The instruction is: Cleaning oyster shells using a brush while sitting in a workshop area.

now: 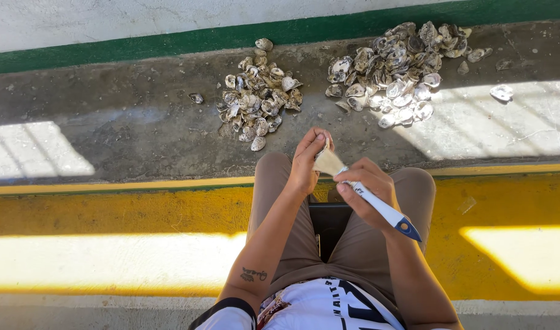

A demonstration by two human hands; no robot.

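Observation:
My left hand (306, 160) is closed around a small shell, held up above my knees; only its edge shows near my thumb. In my right hand (367, 189) I grip a paintbrush (378, 205) with a white handle and blue tip. Its pale bristles (329, 163) rest against the shell. Both hands meet over my lap, and I sit in tan trousers (292, 244).
Two heaps of grey oyster shells lie on the concrete ahead: a smaller pile (255, 101) and a larger pile (393, 73) to the right. A few single shells (501, 92) lie apart. A yellow painted strip (109, 214) runs under my legs, a green band (170, 43) along the wall.

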